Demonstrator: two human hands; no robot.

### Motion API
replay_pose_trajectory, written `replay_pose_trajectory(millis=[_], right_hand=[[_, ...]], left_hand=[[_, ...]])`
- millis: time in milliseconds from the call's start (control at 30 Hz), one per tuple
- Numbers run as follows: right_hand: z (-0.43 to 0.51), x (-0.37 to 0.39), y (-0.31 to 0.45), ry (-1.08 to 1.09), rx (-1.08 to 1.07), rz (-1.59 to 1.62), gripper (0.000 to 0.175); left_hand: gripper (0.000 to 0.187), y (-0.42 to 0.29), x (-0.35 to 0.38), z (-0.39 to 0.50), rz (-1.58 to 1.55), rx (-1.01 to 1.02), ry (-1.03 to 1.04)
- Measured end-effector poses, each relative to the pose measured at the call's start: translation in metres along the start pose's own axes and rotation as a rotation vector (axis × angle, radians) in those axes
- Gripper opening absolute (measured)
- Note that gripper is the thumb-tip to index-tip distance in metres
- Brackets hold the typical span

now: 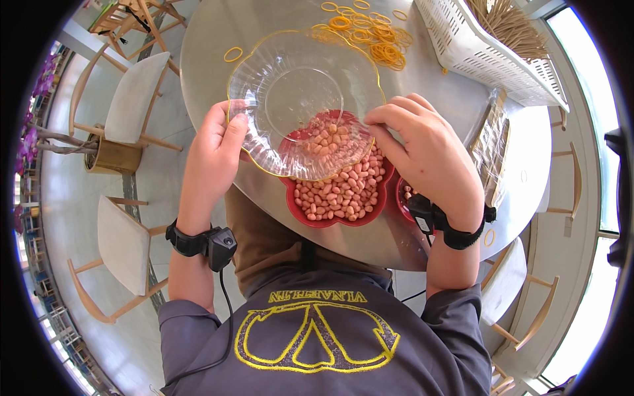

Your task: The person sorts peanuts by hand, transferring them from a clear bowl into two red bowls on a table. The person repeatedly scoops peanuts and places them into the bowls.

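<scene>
My left hand [220, 133] grips the left rim of a clear scalloped plate [267, 64] with a gold edge, thumb on top. At the opposite rim, my right hand [418, 136] pinches the edge between thumb and fingers. The plate is over a red scalloped bowl [322, 222] and covers its far part. Many pink-skinned peanuts [342, 198] fill this bowl. Pale crumbs and several peanuts show at or through the plate; whether those peanuts lie on it or beneath it I cannot tell.
Yellow rubber bands [386, 49] lie piled beyond the plate on the round metal table [208, 54]. A white plastic basket [475, 44] holds thin brown sticks [510, 24]. Clear plastic packaging [490, 143] lies at right. My right wrist partly hides a smaller red bowl [399, 198].
</scene>
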State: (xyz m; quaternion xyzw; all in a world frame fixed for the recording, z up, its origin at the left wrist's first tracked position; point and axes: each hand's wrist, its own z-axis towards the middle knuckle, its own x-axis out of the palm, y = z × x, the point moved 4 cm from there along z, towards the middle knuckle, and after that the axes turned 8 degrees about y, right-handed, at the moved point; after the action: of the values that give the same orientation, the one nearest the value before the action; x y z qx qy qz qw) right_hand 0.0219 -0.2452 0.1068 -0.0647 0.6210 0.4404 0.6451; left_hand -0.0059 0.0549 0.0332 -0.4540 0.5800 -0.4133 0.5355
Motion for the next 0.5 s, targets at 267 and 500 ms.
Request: replay_pose_trajectory(millis=[267,500], right_hand=[[0.007,0.037,0.017,0.117,-0.113,-0.177,0.019],[0.006,0.048,0.021,0.126,-0.103,-0.267,0.007]], left_hand=[[0.033,-0.013,0.017,-0.012,0.04,-0.022,0.057],[0.033,-0.019,0.026,-0.014,0.079,0.046,0.086]])
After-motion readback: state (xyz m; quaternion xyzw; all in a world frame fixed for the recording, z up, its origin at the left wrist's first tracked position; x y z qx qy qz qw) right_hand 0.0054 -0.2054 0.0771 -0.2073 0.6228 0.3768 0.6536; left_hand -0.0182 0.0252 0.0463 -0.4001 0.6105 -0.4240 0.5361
